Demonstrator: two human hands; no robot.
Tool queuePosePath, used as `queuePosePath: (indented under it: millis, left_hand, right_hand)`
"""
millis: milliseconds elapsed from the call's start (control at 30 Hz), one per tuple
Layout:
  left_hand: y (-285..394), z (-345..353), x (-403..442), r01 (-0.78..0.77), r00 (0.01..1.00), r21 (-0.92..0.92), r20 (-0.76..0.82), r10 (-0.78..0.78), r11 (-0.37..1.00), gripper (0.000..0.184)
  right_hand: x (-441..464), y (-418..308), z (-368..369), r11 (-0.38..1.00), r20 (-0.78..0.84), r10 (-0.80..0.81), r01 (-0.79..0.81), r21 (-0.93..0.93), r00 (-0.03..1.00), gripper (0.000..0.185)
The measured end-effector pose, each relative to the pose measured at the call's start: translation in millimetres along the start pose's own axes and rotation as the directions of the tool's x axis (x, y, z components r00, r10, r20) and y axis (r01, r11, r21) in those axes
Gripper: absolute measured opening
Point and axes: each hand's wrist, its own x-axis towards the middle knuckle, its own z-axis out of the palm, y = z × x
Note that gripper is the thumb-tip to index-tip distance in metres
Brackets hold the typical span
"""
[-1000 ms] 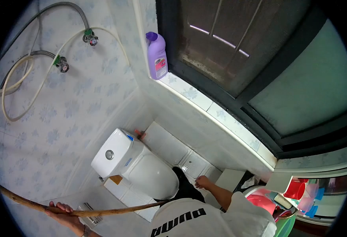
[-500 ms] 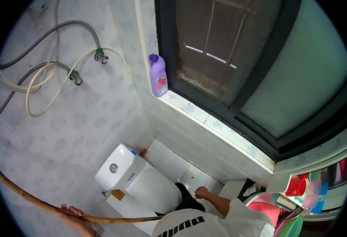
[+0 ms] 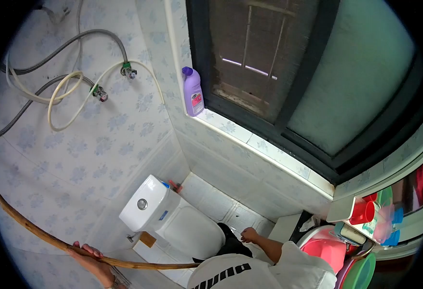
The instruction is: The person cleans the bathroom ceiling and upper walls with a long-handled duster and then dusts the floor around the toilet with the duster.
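A long, slightly curved wooden stick (image 3: 36, 230) runs from the left edge of the view down to my white shirt. My left hand (image 3: 90, 256) is wrapped around it at the lower left, fingers over its top side. One end passes out of view at the left; the other meets my shirt front. My right hand (image 3: 249, 235) hangs low beside my dark-trousered leg, its fingers curled in and nothing seen in them. Nearest to that hand is the white toilet (image 3: 192, 231), lid down, with a round flush button on its tank.
A purple cleaner bottle (image 3: 193, 92) stands on the tiled window ledge (image 3: 264, 146) beside a dark-framed window (image 3: 281, 113). Hoses (image 3: 103, 32) hang from wall valves at the upper left. Red cups (image 3: 362, 212) sit on a shelf at right, above pink and green basins (image 3: 359, 273).
The view has shifted slightly, so the wall fittings and toilet sit a little farther right. The stick's left part appears a bit higher. Both hands keep their hold and shape.
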Motion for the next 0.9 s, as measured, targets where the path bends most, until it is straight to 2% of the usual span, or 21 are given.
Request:
queuePosePath:
  millis: [33, 67, 100, 133, 167, 267, 367, 400, 500, 533, 633, 733, 767, 833, 867, 900]
  left_hand:
    - [7, 2, 5, 0.0, 1.0, -0.009, 0.001, 0.0, 1.0, 0.049]
    - [12, 3, 10, 0.0, 1.0, -0.018, 0.002, 0.0, 1.0, 0.048]
    - [15, 2, 18, -0.005, 1.0, -0.019, 0.006, 0.005, 1.0, 0.048]
    - [18, 1, 27, -0.033, 0.999, -0.032, 0.041, 0.034, 0.999, 0.048]
    - [22, 3, 33, -0.061, 0.995, -0.048, 0.076, 0.064, 0.997, 0.047]
    - [40, 12, 31, -0.037, 0.999, -0.049, 0.016, 0.037, 0.998, 0.048]
    - [41, 16, 19, 0.002, 1.0, -0.033, -0.021, -0.003, 0.999, 0.048]
    - [41, 16, 16, -0.005, 1.0, -0.034, -0.018, 0.004, 0.999, 0.048]
    - [42, 17, 7, 0.056, 0.998, -0.056, -0.008, -0.056, 0.997, 0.047]
    - [44, 18, 4, 0.047, 0.999, -0.051, -0.009, -0.048, 0.998, 0.047]
    - [46, 16, 3, 0.015, 1.0, -0.057, 0.022, -0.014, 0.998, 0.046]
    - [48, 17, 4, -0.018, 0.997, -0.07, 0.073, 0.023, 0.997, 0.047]
    - [50, 18, 4, -0.03, 0.995, -0.069, 0.092, 0.037, 0.997, 0.047]
    - [59, 27, 5, -0.05, 0.996, -0.073, 0.071, 0.055, 0.996, 0.047]
    - [63, 29, 7, -0.066, 0.996, -0.08, 0.048, 0.07, 0.995, 0.047]
    - [64, 29, 12, -0.069, 0.996, -0.075, 0.052, 0.073, 0.995, 0.047]
  right_hand:
    - [-4, -5, -1, 0.938, -0.014, 0.228, -0.216, 0.271, 0.974, 0.026]
    - [-8, -13, -3, 0.76, 0.038, 0.439, -0.393, 0.517, 0.898, 0.026]
    - [-8, -17, -4, 0.759, 0.037, 0.436, -0.389, 0.521, 0.899, 0.026]
    - [4, 5, 6, 0.893, -0.012, 0.31, -0.287, 0.347, 0.951, 0.026]
    - [12, 21, 14, 0.946, -0.011, 0.228, -0.219, 0.237, 0.974, 0.025]
    - [25, 43, 28, 0.998, 0.001, 0.017, -0.017, -0.054, 1.0, 0.024]
    - [22, 20, 26, 0.997, 0.004, 0.074, -0.074, -0.013, 0.997, 0.023]
    - [16, 1, 20, 0.998, -0.037, -0.06, 0.059, -0.026, 0.998, 0.024]
    - [17, -62, 12, 0.99, -0.117, -0.139, 0.141, 0.007, 0.983, 0.027]
    - [22, -87, 10, 0.994, -0.145, -0.092, 0.098, 0.038, 0.985, 0.028]
    - [21, -172, 0, 0.96, 0.013, -0.219, 0.213, 0.183, 0.976, 0.031]
    - [19, -241, 5, 0.896, 0.116, -0.394, 0.353, 0.268, 0.912, 0.035]
    - [13, -262, 4, 0.894, 0.115, -0.397, 0.355, 0.273, 0.911, 0.035]
    - [2, -290, 3, 0.863, 0.251, -0.504, 0.469, 0.189, 0.826, 0.031]
    - [1, -288, 9, 0.861, 0.25, -0.506, 0.469, 0.196, 0.826, 0.031]
    - [0, -285, 18, 0.818, 0.188, -0.576, 0.558, 0.144, 0.796, 0.031]
